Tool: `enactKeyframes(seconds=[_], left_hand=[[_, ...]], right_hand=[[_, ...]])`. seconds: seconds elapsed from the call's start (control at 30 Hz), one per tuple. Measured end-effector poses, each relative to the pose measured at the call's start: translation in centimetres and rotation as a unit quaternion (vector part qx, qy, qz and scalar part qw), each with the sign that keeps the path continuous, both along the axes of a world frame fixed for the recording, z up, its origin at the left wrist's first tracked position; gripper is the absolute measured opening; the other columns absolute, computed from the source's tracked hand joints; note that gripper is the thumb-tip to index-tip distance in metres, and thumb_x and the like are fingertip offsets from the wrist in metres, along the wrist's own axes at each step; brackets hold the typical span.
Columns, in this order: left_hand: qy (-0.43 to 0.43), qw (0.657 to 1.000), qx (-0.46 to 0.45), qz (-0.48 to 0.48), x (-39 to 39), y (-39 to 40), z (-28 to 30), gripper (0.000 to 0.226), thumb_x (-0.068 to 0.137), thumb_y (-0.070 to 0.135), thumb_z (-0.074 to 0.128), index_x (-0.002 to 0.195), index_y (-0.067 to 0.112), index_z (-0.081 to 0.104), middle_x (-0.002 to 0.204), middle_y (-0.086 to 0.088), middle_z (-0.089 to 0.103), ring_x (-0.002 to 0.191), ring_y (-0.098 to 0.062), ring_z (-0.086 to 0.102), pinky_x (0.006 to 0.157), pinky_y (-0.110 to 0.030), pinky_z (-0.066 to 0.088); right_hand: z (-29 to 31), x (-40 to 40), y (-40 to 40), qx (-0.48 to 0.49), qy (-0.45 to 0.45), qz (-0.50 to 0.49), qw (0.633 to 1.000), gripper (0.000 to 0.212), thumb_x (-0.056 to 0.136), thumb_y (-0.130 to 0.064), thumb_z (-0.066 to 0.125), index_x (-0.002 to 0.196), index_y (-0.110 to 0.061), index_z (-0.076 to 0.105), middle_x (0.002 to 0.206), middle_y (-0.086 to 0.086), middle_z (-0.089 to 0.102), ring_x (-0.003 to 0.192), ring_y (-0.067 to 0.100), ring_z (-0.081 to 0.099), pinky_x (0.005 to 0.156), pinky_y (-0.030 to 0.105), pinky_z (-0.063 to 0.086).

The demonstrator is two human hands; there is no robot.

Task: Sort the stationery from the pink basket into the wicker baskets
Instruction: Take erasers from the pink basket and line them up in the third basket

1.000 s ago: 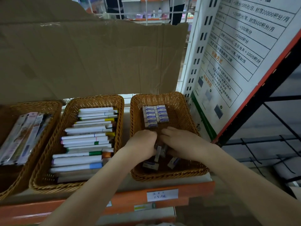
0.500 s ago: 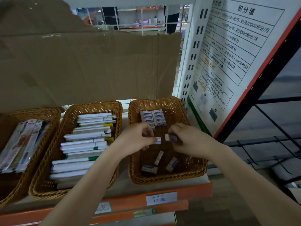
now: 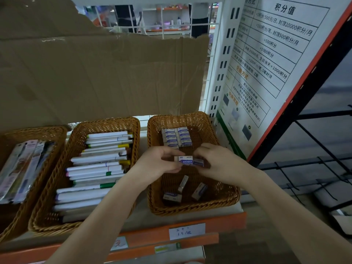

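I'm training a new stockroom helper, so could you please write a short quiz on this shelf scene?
1. True or false: the left hand and the right hand each hold an eraser above the right wicker basket.
2. What fills the middle wicker basket? A) erasers B) marker pens C) tape rolls
3. How many loose erasers lie at the near end of the right wicker basket?

Key
1. True: the left-hand eraser and the right-hand eraser meet end to end.
2. B: marker pens.
3. Three.
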State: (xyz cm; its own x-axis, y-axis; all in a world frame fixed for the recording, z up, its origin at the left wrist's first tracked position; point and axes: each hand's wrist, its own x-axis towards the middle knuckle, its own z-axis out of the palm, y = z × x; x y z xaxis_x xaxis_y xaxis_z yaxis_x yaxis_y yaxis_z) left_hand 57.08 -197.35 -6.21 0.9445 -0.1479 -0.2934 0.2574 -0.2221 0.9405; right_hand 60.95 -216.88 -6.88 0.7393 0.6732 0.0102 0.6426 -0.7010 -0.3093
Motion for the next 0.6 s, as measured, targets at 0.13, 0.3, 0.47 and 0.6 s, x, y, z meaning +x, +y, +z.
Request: enactKeyframes(seconds=[0.13, 0.3, 0.47, 0.6], left_hand=[[-0.174, 0.909, 0.373, -0.071, 0.7, 0.3, -0.5, 0.021, 0.088, 0.029, 0.064, 0.109, 0.032, 0.061, 0.097, 0.022, 0.059, 0.086, 0.007, 0.054, 0.065, -0.006, 0.037], [-0.261, 0.778, 0.561, -0.112, 2.1, -0.3, -1.7, 0.023, 0.093, 0.029, 0.055, 0.116, 0.023, 0.055, 0.11, 0.003, 0.062, 0.101, -0.015, 0.056, 0.075, -0.028, 0.047], [-0.263, 0.736, 0.611, -0.128, 3.3, -0.3, -2.1, 0.025, 0.092, 0.023, 0.056, 0.117, 0.018, 0.056, 0.117, -0.002, 0.056, 0.11, -0.02, 0.048, 0.081, -0.032, 0.046], [-0.261, 0.731, 0.618, -0.124, 3.8, -0.2, -2.1, 0.025, 0.093, 0.023, 0.054, 0.117, 0.017, 0.057, 0.119, -0.002, 0.054, 0.111, -0.021, 0.047, 0.082, -0.032, 0.046]], right_hand=[[-0.7, 1.1, 0.2, -0.073, -0.021, -0.01, 0.997, 0.027, 0.092, -0.03, 0.053, 0.116, -0.017, 0.057, 0.107, -0.003, 0.05, 0.097, 0.013, 0.05, 0.073, 0.023, 0.039], [-1.5, 3.2, 1.4, -0.105, -0.032, -0.018, 0.994, 0.03, 0.096, -0.026, 0.048, 0.123, -0.014, 0.053, 0.118, 0.002, 0.053, 0.11, 0.017, 0.05, 0.083, 0.025, 0.04], [-2.0, 4.5, 2.2, -0.079, -0.047, -0.013, 0.996, 0.028, 0.096, -0.023, 0.049, 0.122, -0.013, 0.052, 0.118, 0.005, 0.055, 0.109, 0.018, 0.052, 0.087, 0.027, 0.043], [-2.3, 4.8, 2.3, -0.075, -0.058, 0.001, 0.996, 0.029, 0.094, -0.017, 0.051, 0.122, -0.011, 0.051, 0.121, 0.006, 0.053, 0.112, 0.019, 0.05, 0.093, 0.029, 0.045]])
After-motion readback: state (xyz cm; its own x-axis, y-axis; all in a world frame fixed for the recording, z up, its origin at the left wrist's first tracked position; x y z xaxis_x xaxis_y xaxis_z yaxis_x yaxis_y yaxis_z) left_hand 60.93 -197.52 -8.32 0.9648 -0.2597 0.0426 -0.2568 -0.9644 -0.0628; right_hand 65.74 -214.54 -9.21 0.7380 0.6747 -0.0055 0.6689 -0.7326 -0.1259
